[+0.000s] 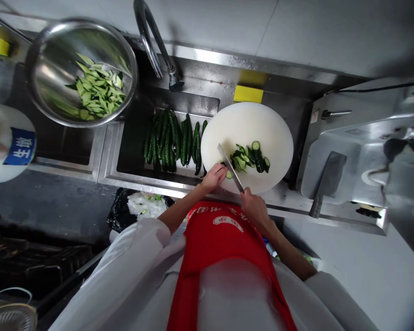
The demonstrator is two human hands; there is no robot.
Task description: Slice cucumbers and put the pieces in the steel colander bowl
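Note:
My right hand (254,208) is wrapped round the handle of a kitchen knife (232,169), its blade slanting away to the left over a round white cutting board (279,124). Closed on a piece of cucumber (229,175), my left hand (214,178) rests at the board's near left edge, just left of the blade. Fingers hide most of that piece. Cut cucumber slices (240,161) lie in a pile right of the blade. Beyond them are larger cucumber chunks (258,158) with pale cut ends.
Whole cucumbers (167,140) lie in the sink, left of the board, under a curved faucet (150,39). A steel bowl (43,82) at the upper left holds cucumber slices. A cleaver (331,177) lies on the metal machine at right. Behind the board sits a yellow block (248,94).

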